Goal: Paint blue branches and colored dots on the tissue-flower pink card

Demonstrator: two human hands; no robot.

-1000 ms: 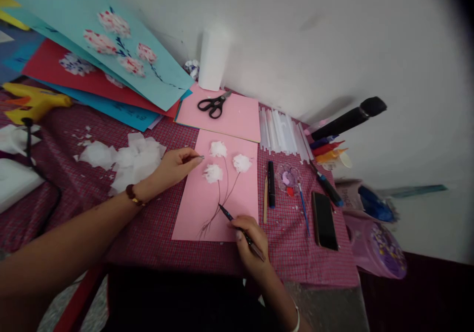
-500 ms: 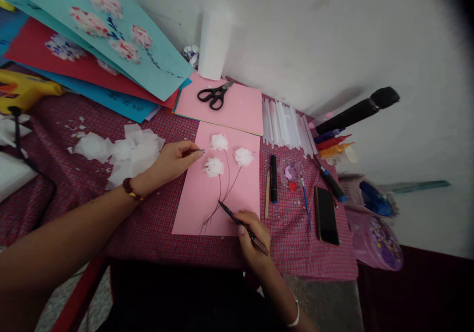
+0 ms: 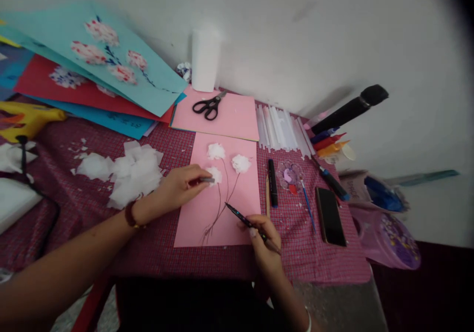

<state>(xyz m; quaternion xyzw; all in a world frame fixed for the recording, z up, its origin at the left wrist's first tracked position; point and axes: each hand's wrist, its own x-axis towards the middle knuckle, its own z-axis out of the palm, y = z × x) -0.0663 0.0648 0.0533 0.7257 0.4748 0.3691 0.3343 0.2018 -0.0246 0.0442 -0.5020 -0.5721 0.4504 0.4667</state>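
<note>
A pink sheet of paper [image 3: 188, 228] bears several thin drawn brown stems and white tissue-paper flowers, one of them the upper flower [image 3: 216, 151]. My right hand [image 3: 267, 243] grips a slim dark marker [image 3: 240, 217], its tip at the stems around mid-sheet. Between thumb and fingers of my left hand [image 3: 185, 185] is a small grey piece [image 3: 207, 179] that looks like a pen cap. That hand hovers over the left edge of the sheet, partly covering the lower left flower [image 3: 215, 174].
Black scissors [image 3: 208, 106] lie on stacked pink paper [image 3: 240, 125]. White tissue squares [image 3: 135, 169] and a yellow glue gun [image 3: 31, 120] are at left. Glue sticks [image 3: 281, 127], a black marker [image 3: 272, 181], paint dish [image 3: 291, 175], paintbrush [image 3: 308, 203] and phone [image 3: 329, 216] sit right.
My left hand has moved down and right, now in front of the lower left flower. The marker tip has moved slightly up along the stems. The view has shifted a little.
</note>
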